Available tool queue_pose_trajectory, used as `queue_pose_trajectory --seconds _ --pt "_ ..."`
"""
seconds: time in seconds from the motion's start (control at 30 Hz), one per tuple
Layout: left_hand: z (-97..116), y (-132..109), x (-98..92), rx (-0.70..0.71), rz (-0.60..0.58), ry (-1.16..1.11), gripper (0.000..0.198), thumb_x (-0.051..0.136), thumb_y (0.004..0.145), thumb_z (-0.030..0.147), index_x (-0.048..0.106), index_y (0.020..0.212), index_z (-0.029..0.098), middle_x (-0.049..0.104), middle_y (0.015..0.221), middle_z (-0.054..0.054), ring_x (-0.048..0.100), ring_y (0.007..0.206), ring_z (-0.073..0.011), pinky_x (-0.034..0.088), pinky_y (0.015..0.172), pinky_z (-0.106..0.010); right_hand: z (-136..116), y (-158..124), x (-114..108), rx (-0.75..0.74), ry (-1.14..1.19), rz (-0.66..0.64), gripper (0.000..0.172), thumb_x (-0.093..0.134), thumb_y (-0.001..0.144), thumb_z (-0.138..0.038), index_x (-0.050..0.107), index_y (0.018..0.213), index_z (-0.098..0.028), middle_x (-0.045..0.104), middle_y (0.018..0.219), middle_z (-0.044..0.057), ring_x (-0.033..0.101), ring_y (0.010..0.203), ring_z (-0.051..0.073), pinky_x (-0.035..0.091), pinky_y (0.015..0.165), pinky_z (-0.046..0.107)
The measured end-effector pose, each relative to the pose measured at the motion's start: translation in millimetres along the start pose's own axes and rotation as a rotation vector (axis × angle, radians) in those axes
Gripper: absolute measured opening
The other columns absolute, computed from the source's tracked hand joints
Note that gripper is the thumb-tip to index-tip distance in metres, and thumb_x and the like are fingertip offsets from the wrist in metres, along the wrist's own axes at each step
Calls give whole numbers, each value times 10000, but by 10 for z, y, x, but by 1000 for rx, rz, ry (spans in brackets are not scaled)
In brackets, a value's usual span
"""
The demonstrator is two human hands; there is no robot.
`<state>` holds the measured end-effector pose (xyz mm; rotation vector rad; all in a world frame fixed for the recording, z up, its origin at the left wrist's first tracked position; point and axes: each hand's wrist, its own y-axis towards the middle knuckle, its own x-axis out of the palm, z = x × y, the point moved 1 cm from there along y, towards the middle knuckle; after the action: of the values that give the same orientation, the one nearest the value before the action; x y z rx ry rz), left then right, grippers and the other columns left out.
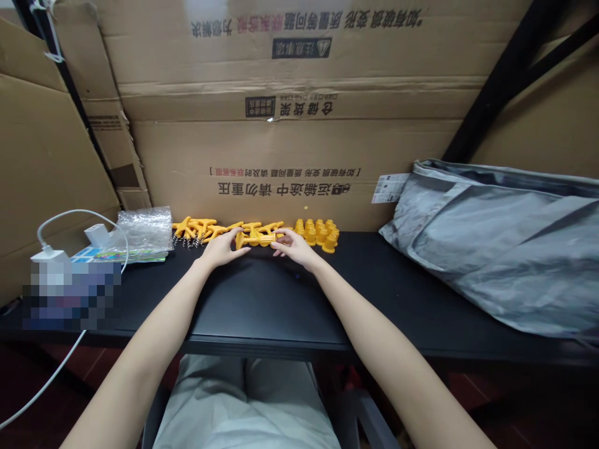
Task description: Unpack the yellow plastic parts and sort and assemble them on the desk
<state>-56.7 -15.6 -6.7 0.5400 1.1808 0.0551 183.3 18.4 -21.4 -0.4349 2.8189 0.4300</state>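
Note:
Over the far part of the black table, both hands grip a yellow corkscrew [256,239] held level. Its wide handle end lies between the thumb and fingers of my left hand [221,249]. My right hand [296,247] pinches the thicker, cup-like end, fingers curled around it. Behind and left of the hands lie several yellow corkscrew handles [202,226], some showing metal spirals. Just right of my right hand stand several yellow cup-shaped pieces [321,233] in rows. More yellow parts behind the held one are partly hidden by it and the fingers.
Cardboard [281,143] walls the back of the black table [266,299]. A grey fabric bag [496,255] fills the right side. On the left are a bubble-wrap bag [145,227], a white charger [50,265] with a cable, and a blurred-out object [70,299].

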Motion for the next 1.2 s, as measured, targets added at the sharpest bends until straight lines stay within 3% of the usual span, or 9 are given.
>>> queue_pose_trajectory --seconds 0.07,0.17,0.27,0.37,0.5,0.63,0.7,0.9,1.2 --pt "-78 10 -22 -68 64 13 628 514 869 513 414 1414 217 672 1089 -84 639 987 -222 485 852 -317 3 19 -13 -68 28 62 419 712 785 -353 522 1130 -213 651 982 34 680 641 123 575 662 286" --pt "-251 15 -31 -222 152 148 481 441 904 328 476 1359 177 610 1240 -143 557 1174 -266 442 976 -381 -14 35 -29 -167 53 159 477 708 761 -446 495 1131 -233 623 1054 54 682 716 150 580 731 331" --pt "-421 -1 30 -346 69 275 417 459 865 260 564 1265 204 541 1349 -161 478 1264 -325 394 1027 -504 -54 36 -9 -252 -33 254 486 680 773 -472 490 1153 -236 607 1108 72 665 760 162 567 741 338" --pt "-518 -22 114 -372 -17 286 487 461 857 247 510 1341 256 445 1463 -150 389 1352 -333 328 1061 -593 -103 39 75 -304 -214 315 410 636 821 -392 512 1180 -235 615 1137 79 648 758 159 539 782 340" --pt "-553 -23 161 -351 -34 268 502 428 879 252 488 1375 296 429 1487 -127 348 1391 -311 251 1098 -637 -157 68 289 -375 -505 259 354 563 867 -227 534 1219 -215 644 1179 103 660 858 198 508 844 358" --pt "-544 -12 152 -331 -45 288 422 419 883 247 583 1268 307 470 1461 -102 337 1395 -309 209 1099 -674 -196 157 575 -517 -884 73 365 481 892 -114 564 1243 -172 586 1335 154 587 1171 265 447 953 397" --pt "-527 -10 147 -339 -52 299 404 415 878 234 602 1232 283 493 1436 -111 347 1386 -305 233 1092 -668 -216 238 713 -545 -1014 5 394 412 912 -82 564 1265 -169 543 1392 155 561 1216 263 434 965 398" --pt "-471 -10 140 -391 -13 311 365 448 852 223 632 1168 228 573 1304 -164 454 1281 -330 431 975 -542 -278 492 1014 -505 -1191 -42 443 347 937 -83 536 1326 -181 500 1438 146 592 1162 248 412 980 363" --pt "-453 2 107 -527 8 330 354 432 868 208 638 1156 190 569 1263 -166 472 1239 -309 427 972 -458 -236 539 1257 -205 -1363 -91 437 262 981 -158 519 1332 -197 570 1344 161 559 1157 277 339 1004 480"
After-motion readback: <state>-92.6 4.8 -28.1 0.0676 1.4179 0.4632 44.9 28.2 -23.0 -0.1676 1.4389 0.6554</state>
